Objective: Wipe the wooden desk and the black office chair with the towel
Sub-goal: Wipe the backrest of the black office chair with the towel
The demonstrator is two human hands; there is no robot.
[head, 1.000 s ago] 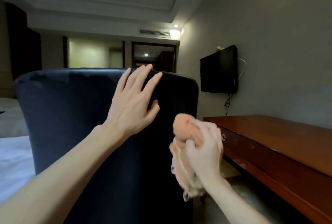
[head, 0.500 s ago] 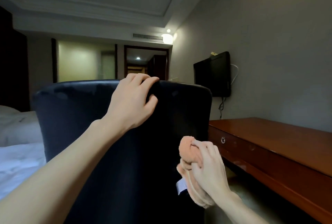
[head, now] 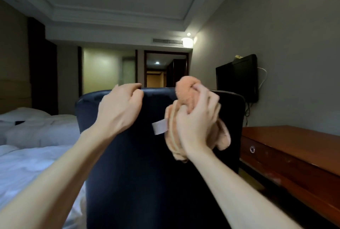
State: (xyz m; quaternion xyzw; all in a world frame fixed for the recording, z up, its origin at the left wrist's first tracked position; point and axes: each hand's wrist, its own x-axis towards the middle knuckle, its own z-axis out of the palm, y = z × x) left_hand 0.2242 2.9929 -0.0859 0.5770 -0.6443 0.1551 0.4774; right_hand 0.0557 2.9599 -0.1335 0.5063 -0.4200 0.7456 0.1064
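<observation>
The black office chair [head: 139,173] fills the middle of the view with its tall backrest toward me. My left hand [head: 119,111] hooks its fingers over the top edge of the backrest. My right hand [head: 196,124] is closed on a bunched peach towel [head: 185,96] with a white label, held against the upper right part of the backrest. The wooden desk [head: 294,148] with a drawer knob stands to the right of the chair, against the wall.
A bed with white bedding [head: 27,155] lies to the left of the chair. A black television [head: 237,78] hangs on the right wall above the desk's far end. A doorway [head: 165,70] opens at the back of the room.
My right hand has risen with the towel from the lower right of the backrest up to near its top edge. My left hand went from flat and open to gripping the top edge.
</observation>
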